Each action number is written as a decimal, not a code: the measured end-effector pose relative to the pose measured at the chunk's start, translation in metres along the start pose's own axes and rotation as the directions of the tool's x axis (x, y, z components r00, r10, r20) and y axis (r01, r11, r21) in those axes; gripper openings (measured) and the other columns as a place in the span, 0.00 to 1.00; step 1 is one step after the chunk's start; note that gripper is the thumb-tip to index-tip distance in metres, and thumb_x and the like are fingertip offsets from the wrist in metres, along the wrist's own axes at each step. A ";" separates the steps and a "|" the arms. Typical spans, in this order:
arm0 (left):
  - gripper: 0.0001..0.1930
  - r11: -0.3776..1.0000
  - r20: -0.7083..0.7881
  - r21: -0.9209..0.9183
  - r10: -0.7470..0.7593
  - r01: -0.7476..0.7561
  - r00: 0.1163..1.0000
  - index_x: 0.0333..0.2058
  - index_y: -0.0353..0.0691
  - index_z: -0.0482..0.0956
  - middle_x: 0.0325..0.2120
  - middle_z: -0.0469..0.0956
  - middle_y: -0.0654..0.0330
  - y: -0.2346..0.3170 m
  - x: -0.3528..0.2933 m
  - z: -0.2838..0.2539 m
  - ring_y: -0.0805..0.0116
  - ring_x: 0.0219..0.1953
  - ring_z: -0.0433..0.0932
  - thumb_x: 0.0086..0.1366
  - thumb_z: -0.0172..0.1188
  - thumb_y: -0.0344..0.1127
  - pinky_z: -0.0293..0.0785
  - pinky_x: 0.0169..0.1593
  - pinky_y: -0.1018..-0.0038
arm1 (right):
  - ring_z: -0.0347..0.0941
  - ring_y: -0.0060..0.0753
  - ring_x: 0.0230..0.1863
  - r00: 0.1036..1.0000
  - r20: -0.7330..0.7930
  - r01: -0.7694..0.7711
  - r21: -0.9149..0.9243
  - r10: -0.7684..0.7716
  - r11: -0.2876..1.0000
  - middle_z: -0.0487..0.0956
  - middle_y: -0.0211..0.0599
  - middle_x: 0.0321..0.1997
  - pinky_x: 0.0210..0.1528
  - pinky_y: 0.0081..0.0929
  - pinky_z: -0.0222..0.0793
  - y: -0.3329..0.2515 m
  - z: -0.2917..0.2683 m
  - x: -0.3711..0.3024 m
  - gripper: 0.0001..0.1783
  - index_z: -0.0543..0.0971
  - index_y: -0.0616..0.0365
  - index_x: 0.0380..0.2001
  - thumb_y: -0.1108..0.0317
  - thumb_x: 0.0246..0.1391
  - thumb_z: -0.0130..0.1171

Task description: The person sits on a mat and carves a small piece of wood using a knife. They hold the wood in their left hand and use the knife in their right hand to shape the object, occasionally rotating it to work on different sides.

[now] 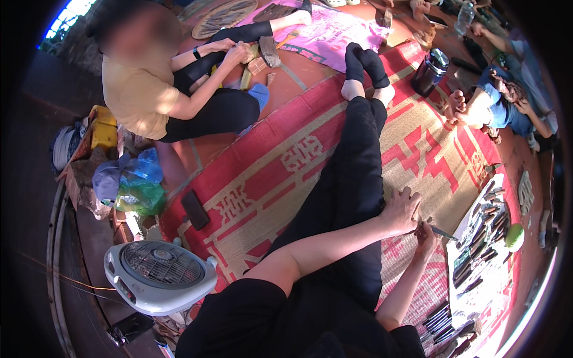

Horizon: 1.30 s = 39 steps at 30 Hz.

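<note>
Tumbler [430,74], lidded, contents hidden, standing on woven mat [256,158].
Right hand [426,240]: fingers clamped on slim tool [443,232]; left hand [401,212]: upper fingers apart, any hold unclear.

From head height, one fisheye view looks down and forward over the nearby hands [401,213] and mat [256,155].

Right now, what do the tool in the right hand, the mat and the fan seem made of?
Tool: probably metal, fairly dull, given its thin grey end; the grip is mostly hidden.
Mat: perhaps straw or woven plastic, matte, from its visible weave.
Fan: likely smooth plastic, from its pale, moulded-looking casing.
</note>
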<state>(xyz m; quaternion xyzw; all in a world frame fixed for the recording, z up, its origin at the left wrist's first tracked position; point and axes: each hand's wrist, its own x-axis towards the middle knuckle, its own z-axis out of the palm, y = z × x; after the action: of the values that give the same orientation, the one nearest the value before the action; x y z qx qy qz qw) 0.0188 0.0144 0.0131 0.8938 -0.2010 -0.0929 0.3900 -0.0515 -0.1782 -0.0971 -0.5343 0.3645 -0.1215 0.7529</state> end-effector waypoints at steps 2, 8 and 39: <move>0.27 1.000 0.001 0.019 -0.003 0.003 1.000 0.48 0.39 0.65 0.44 0.64 0.48 -0.001 0.000 0.002 0.44 0.45 0.67 0.48 0.63 0.34 0.74 0.44 0.53 | 0.73 0.23 0.29 1.000 -0.024 0.006 -0.059 -0.007 0.998 0.77 0.30 0.28 0.31 0.21 0.72 -0.008 0.010 -0.008 0.04 0.77 0.57 0.29 0.73 0.50 0.61; 0.26 1.000 -0.004 0.027 0.000 0.000 1.000 0.47 0.39 0.66 0.44 0.65 0.48 -0.002 -0.001 0.000 0.44 0.45 0.67 0.49 0.63 0.35 0.74 0.44 0.53 | 0.73 0.23 0.26 1.000 -0.016 0.007 -0.082 -0.008 0.997 0.77 0.30 0.27 0.28 0.19 0.71 -0.004 0.011 -0.006 0.04 0.77 0.58 0.29 0.73 0.48 0.62; 0.26 1.000 0.088 -0.001 0.025 -0.025 0.996 0.47 0.44 0.65 0.44 0.67 0.48 -0.002 0.002 -0.010 0.39 0.46 0.68 0.49 0.64 0.38 0.68 0.49 0.51 | 0.77 0.28 0.26 0.996 -0.087 0.008 -0.019 -0.009 1.000 0.81 0.37 0.30 0.28 0.23 0.74 -0.017 0.018 -0.007 0.07 0.76 0.61 0.32 0.72 0.49 0.59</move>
<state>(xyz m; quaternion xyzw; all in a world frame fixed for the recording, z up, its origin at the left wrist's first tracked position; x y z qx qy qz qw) 0.0250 0.0214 0.0182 0.8862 -0.2294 -0.1273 0.3818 -0.0407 -0.1681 -0.0764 -0.5369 0.3960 -0.1446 0.7307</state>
